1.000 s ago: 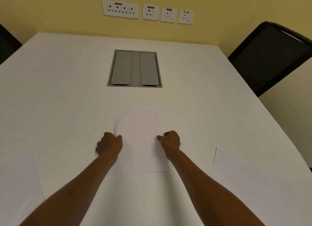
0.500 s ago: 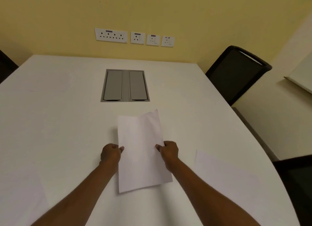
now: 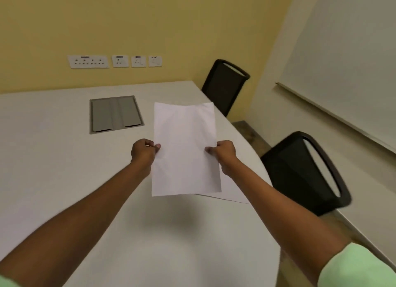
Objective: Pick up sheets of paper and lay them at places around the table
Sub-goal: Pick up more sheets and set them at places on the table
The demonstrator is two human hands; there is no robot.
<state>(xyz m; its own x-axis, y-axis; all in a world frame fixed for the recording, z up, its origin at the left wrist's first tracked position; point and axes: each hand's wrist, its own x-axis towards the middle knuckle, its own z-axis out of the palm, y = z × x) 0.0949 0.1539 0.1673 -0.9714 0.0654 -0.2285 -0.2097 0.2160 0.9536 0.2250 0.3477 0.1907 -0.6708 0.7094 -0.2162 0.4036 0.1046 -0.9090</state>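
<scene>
I hold a blank white sheet of paper (image 3: 184, 145) in the air over the white table (image 3: 64, 158), nearly upright in front of me. My left hand (image 3: 144, 153) pinches its left edge and my right hand (image 3: 222, 153) pinches its right edge, both at mid-height. A second white sheet (image 3: 232, 190) lies flat on the table near the right edge, partly hidden behind the held sheet and my right forearm.
A grey hatch with two flaps (image 3: 114, 114) is set into the table's middle. Two black chairs stand to the right, one far (image 3: 224, 87), one near (image 3: 304, 175). Wall sockets (image 3: 115, 61) line the yellow wall. A white board (image 3: 342, 62) hangs at right.
Both hands have lifted the sheet off the table and carried it up and to the right. My view has swung right, bringing the second chair and the board into sight.
</scene>
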